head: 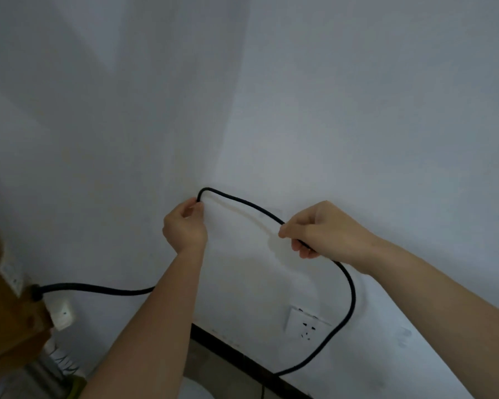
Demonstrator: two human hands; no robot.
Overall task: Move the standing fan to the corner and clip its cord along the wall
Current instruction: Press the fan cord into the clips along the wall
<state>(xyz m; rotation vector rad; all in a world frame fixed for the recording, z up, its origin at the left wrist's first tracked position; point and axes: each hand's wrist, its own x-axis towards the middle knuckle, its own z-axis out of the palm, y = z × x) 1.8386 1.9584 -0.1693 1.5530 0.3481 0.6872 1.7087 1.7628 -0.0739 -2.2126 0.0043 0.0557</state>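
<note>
Two bare forearms rise from the lower edge toward the white wall (357, 110), which fills almost all the view and folds into a corner just above the hands. At the left edge stands a brown object (9, 326) that I cannot identify; the fan itself is not recognisable anywhere. Along the foot of the wall runs a dark skirting (236, 354). The black cord (242, 201) leaves the brown object, passes behind the left forearm, climbs to a sharp bend near the corner, slopes down to the right, then loops past a white socket (307, 323) to the skirting. The right hand (323, 231) has its fingers curled round the cord; the left hand (185, 226) pinches it at the bend between thumb and fingers. No clip is visible. I judge the step to be laying the cord against the wall. The next move probably calls for pulling this stretch straight and flat, and for freeing one hand to take a clip.
</note>
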